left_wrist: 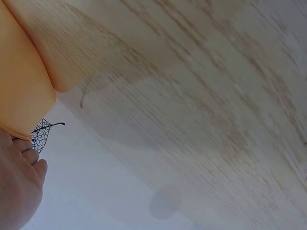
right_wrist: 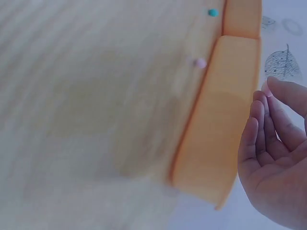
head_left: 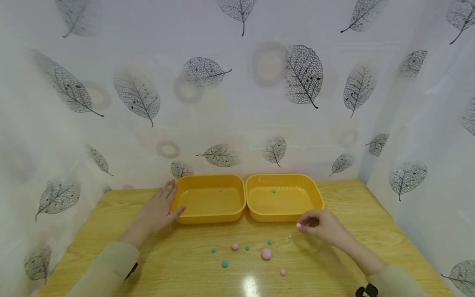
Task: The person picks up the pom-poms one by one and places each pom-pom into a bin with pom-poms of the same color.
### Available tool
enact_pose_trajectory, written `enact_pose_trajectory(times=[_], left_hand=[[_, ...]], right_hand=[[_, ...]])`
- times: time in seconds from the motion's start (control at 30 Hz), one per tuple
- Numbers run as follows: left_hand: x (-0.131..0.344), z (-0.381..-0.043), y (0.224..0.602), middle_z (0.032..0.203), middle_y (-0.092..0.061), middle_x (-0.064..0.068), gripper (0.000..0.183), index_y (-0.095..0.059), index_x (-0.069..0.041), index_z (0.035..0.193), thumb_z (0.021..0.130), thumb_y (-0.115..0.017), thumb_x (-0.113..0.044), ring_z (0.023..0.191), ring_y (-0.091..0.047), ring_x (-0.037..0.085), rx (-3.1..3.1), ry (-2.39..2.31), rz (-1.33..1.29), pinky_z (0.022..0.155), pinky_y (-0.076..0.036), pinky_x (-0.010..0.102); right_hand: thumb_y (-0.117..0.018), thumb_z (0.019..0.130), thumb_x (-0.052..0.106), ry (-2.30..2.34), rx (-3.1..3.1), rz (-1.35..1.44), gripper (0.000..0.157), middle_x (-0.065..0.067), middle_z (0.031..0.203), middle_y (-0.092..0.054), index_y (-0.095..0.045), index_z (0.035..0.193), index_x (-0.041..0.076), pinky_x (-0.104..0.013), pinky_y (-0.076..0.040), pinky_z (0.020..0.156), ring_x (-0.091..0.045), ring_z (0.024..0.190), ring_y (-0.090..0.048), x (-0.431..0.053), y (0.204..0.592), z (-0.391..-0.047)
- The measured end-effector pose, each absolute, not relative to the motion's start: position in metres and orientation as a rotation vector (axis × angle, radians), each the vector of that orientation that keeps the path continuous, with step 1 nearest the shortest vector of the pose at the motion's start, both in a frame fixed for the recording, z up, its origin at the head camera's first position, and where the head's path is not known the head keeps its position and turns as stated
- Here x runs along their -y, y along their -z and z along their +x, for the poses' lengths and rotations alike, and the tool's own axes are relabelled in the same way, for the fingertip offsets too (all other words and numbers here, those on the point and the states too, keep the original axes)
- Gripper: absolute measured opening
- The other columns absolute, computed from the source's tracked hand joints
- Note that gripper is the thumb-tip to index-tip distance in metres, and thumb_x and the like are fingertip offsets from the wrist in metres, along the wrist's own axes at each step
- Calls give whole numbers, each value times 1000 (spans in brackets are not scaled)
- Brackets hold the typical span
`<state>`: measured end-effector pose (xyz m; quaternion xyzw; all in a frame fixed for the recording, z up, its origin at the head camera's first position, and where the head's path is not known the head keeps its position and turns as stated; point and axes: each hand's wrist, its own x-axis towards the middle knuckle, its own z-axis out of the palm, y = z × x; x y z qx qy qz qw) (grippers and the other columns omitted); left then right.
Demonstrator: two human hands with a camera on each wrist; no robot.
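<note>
My right hand pinches a small pink ball between thumb and fingertips, just in front of the right yellow tray. In the right wrist view the pink ball shows between the fingertips, beside the tray wall. My left hand lies along the left end of the left yellow tray, its fingers straight and the thumb over the rim. One tiny pink ball sits inside the left tray, and a small teal ball inside the right one.
Several pink and teal balls of mixed sizes lie on the wooden table before the trays, among them a large pink ball and a teal ball. The trays stand side by side, backed by a leaf-patterned curtain.
</note>
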<state>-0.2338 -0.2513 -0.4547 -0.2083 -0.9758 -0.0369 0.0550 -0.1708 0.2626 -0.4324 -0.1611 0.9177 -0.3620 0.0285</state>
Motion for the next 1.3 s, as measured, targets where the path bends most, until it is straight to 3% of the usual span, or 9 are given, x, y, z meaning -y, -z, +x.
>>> enact_pose_trajectory(times=[0.6,1.3], left_hand=[[251,-234,456,172,-22,31,84,-27,14,161,110,-51,-48,162,-24,47,2969,120,-623,133,-26,57],[253,-236,459,173,-22,30,84,-26,13,162,109,-52,-48,162,-24,46,2963,101,-616,132,-27,57]], right_hand=[[-80,94,14,1226,-2804,-547,12,-3,90,-78,-82,103,6,-20,-58,71,-10,80,-68,-203,403,-214],[-81,95,16,1365,-2757,-548,17,-10,98,-81,-82,108,4,-24,-60,76,-10,83,-70,-127,405,-261]])
